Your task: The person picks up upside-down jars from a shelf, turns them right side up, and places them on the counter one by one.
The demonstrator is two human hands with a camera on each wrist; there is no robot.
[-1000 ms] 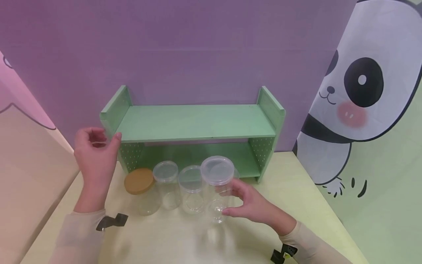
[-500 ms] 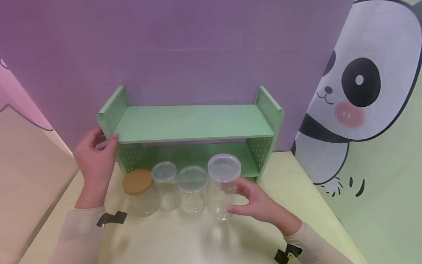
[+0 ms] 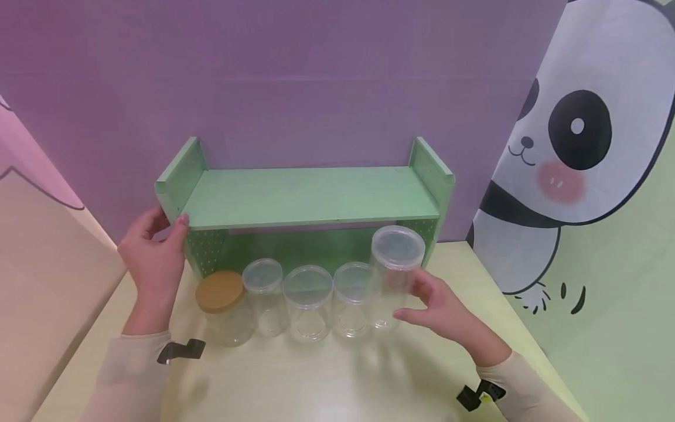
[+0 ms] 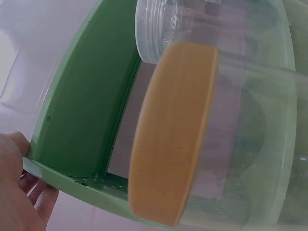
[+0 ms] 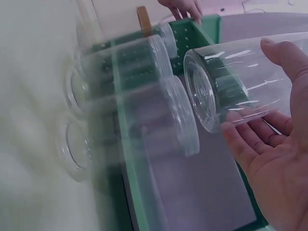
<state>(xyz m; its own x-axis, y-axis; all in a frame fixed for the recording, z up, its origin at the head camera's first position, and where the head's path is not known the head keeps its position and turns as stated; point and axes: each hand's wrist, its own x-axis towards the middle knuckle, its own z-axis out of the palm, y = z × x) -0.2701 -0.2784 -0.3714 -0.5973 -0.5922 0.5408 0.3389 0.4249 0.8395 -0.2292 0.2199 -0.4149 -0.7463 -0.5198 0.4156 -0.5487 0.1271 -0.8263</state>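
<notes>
My right hand (image 3: 440,308) grips a tall clear jar (image 3: 389,287) with a translucent lid, thumb and fingers on either side of its body. In the right wrist view the jar's base (image 5: 199,91) hangs at about the height of the neighbouring lids. The left hand (image 3: 153,252) grips the left side panel of a green two-tier shelf (image 3: 316,196), thumb at the front edge. Before the shelf stand a jar with a cork-coloured lid (image 3: 220,291) and three clear-lidded jars: a narrow one (image 3: 269,310), a wider one (image 3: 308,316), and another (image 3: 351,313) beside the held jar.
The pale tabletop (image 3: 295,387) spreads in front of the row of jars. A purple wall (image 3: 316,82) stands behind the shelf, with a panda-printed panel (image 3: 596,140) to the right.
My right hand has carried the tall jar to the right and upward, uncovering the jar behind it. The left hand has moved onto the shelf's side panel and stayed there.
</notes>
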